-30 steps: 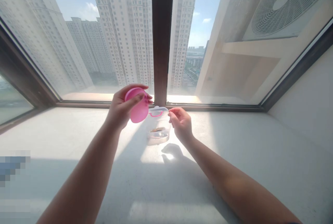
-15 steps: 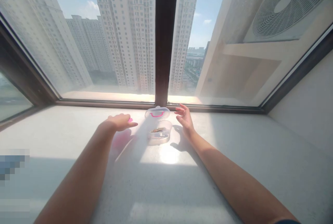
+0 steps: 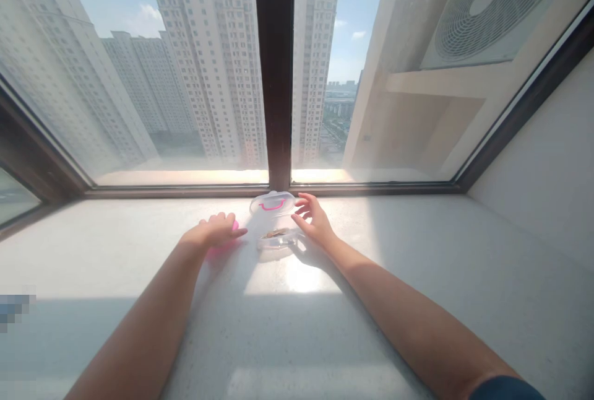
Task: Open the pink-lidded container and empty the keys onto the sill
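A clear plastic box [image 3: 279, 243] stands on the white sill with its clear lid [image 3: 256, 203] raised toward the window; a pink handle [image 3: 273, 206] crosses the lid. Inside lie some thin brownish pieces [image 3: 275, 233], too small to name. My left hand [image 3: 214, 230], palm down to the left of the box, is closed on a pink see-through object [image 3: 236, 225] that the fingers mostly cover. My right hand [image 3: 315, 217] is at the box's right side, fingers apart and curved, close to the lid's edge. Whether it touches the box I cannot tell.
The white windowsill [image 3: 288, 338] spreads toward me, with a bright sun glare before the box. Behind it run a dark window frame [image 3: 279, 90] and glass panes. A white wall [image 3: 542, 140] bounds the right side. A blurred blue patch [image 3: 13, 308] shows at far left.
My right hand has moved left, closer to the box and lid. My left hand has lowered slightly with the pink object, whose pink shadow is smaller. The view has shifted a little.
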Demonstrator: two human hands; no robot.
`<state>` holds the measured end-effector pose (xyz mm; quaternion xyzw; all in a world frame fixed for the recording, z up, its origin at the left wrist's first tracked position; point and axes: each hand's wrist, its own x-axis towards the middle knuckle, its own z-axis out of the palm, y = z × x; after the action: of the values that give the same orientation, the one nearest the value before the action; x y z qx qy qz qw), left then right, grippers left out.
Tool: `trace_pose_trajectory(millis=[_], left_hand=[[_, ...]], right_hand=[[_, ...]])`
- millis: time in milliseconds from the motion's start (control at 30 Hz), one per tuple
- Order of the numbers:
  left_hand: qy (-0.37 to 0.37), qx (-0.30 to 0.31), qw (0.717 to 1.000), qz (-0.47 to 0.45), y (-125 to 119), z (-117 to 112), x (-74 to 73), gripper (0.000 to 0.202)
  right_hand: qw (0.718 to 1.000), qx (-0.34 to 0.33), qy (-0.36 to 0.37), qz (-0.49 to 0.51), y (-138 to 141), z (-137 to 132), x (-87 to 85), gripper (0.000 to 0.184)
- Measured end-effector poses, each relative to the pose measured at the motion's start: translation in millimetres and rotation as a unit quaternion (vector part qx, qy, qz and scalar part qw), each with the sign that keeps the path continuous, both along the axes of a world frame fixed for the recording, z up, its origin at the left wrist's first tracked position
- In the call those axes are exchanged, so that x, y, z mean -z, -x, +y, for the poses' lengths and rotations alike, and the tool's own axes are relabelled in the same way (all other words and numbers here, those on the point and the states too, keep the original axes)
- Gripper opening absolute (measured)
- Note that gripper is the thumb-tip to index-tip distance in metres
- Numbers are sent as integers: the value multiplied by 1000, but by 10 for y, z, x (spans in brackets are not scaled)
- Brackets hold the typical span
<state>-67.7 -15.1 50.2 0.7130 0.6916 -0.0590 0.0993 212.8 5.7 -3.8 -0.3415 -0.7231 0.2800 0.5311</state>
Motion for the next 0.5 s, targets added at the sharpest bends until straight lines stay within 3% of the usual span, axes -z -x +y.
trace_pose_trajectory(millis=[133,300,500], left_hand=[[25,13,999,18,18,26,26,53],[69,60,996,24,-53,-51,-105,43],[103,71,991,41,-116,-100,-208,62]], right_hand=[[998,-6,58,-14,10,14,47,57],[997,14,70,-35,12,-4,47,46],[997,25,56,-55,0,-32,5,43]])
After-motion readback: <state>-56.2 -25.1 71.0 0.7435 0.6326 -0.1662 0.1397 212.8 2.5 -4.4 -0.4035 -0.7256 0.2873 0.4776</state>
